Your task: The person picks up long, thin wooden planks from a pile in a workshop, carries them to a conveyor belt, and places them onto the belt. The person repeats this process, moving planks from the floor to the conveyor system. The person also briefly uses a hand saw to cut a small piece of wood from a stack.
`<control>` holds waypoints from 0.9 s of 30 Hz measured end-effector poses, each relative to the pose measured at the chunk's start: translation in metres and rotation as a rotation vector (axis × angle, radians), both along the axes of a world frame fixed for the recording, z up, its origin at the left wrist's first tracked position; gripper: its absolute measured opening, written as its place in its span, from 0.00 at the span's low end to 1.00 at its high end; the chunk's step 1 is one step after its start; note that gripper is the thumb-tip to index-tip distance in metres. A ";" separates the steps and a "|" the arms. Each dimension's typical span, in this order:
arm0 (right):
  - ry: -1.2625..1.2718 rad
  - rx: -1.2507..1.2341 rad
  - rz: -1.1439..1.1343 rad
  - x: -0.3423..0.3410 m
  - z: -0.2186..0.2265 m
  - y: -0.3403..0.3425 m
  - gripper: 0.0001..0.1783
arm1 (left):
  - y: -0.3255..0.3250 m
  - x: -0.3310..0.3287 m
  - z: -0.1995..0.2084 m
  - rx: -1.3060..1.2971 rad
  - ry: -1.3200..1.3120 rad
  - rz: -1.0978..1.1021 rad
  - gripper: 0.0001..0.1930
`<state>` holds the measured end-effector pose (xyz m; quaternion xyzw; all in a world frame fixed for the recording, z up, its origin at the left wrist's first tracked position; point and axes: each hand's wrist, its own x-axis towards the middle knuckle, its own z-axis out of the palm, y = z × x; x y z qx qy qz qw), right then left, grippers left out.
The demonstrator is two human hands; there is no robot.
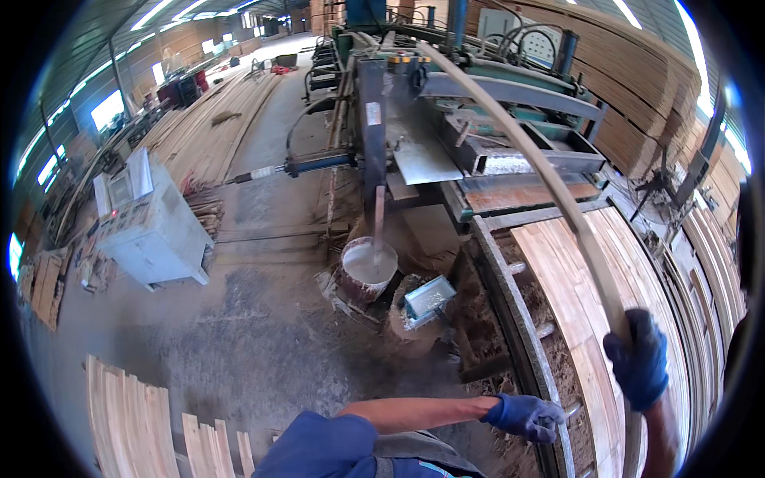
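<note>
Wrapped in the right hand [637,358], the long strip [586,239], likely springy and best held mid-length, crosses above the roller bed [522,323], whose left edge the curled left hand [526,417] overlaps, its hold unclear.

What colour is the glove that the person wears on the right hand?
The right glove is blue; it shows best in the head view.

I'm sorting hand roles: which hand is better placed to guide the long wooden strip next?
Probably the right hand: it grips the long wooden strip; the left hand is by the metal rail, off the strip.
</note>
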<state>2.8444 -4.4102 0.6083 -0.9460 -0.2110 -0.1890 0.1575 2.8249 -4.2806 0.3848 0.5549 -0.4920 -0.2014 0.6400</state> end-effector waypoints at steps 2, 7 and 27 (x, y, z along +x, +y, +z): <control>-0.023 0.033 0.075 0.008 0.021 0.038 0.16 | 0.013 -0.016 0.010 0.009 -0.020 0.003 0.28; -0.004 -0.026 0.196 0.049 0.043 0.140 0.15 | 0.077 -0.035 0.017 -0.061 -0.083 0.073 0.26; 0.334 -0.084 0.432 0.192 -0.125 0.782 0.23 | 0.574 -0.013 -0.018 -0.160 0.798 0.504 0.23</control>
